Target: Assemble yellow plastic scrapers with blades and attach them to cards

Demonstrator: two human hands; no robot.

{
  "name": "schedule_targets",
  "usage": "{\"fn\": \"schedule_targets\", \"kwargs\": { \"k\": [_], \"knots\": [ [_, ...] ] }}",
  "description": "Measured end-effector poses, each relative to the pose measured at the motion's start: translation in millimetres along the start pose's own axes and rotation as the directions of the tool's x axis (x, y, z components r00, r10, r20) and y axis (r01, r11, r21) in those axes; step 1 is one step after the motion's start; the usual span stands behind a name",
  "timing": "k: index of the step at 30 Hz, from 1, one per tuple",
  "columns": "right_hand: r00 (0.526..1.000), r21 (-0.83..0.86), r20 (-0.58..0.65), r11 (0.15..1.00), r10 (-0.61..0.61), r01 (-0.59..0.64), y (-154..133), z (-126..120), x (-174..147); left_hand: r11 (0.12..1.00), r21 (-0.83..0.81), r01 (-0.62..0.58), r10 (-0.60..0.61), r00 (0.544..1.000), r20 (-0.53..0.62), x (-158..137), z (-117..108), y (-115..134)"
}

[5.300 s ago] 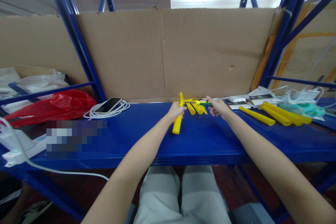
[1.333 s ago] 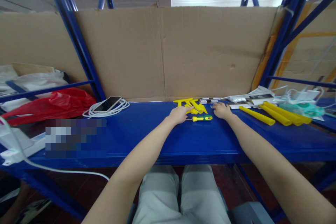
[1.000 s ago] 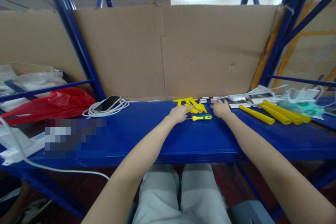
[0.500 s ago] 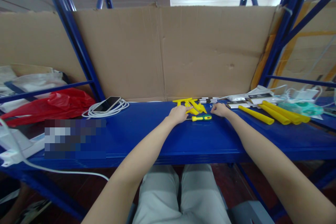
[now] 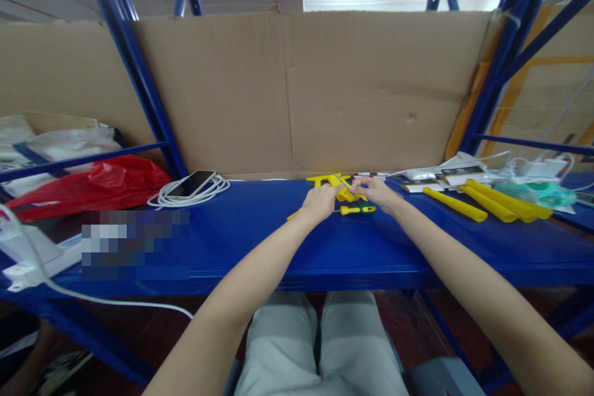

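left hand (image 5: pixel 320 201) curled round yellow handle (image 5: pixel 292 216) | right hand (image 5: pixel 375 192) narrowly pinched, contents unclear | step: likely assembly | next: steady alignment, screwdriver (image 5: pixel 358 210) nearby

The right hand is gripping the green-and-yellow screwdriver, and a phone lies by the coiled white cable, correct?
No: the head view shows the screwdriver lying on the blue table, not gripped by the right hand. The phone does lie by the cable.

Left hand (image 5: pixel 320 201) and wrist hide most of a yellow piece (image 5: pixel 292 216); right hand's (image 5: pixel 375 193) grip too small for us. Pixelated patch (image 5: pixel 134 244) unreadable.
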State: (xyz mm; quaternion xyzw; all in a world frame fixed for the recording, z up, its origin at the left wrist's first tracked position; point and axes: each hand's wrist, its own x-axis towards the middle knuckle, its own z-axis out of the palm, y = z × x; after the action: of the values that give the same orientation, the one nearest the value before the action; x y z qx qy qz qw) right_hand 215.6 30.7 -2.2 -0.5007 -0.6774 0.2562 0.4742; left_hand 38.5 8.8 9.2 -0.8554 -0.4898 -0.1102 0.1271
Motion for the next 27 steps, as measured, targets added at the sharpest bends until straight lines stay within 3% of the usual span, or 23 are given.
{"fn": "schedule_targets", "kwargs": {
  "k": [5,16,27],
  "knots": [
    [0.999,0.039,0.043,0.999,-0.021,0.019,-2.4,5.9,-3.2,0.999,0.018,0.030,-0.030,0.999,-0.014,-0.8,0.5,1.9],
    [0.999,-0.058,0.034,0.998,-0.034,0.036,-6.8,10.0,-6.5,1.000,0.001,0.015,-0.015,1.000,-0.007,0.3,5.5,2.9],
    [0.999,-0.078,0.029,0.996,0.036,-0.034,-7.0,14.1,-5.8,1.000,-0.005,0.026,-0.026,1.000,0.004,-0.8,3.6,3.9]
  ]
}}
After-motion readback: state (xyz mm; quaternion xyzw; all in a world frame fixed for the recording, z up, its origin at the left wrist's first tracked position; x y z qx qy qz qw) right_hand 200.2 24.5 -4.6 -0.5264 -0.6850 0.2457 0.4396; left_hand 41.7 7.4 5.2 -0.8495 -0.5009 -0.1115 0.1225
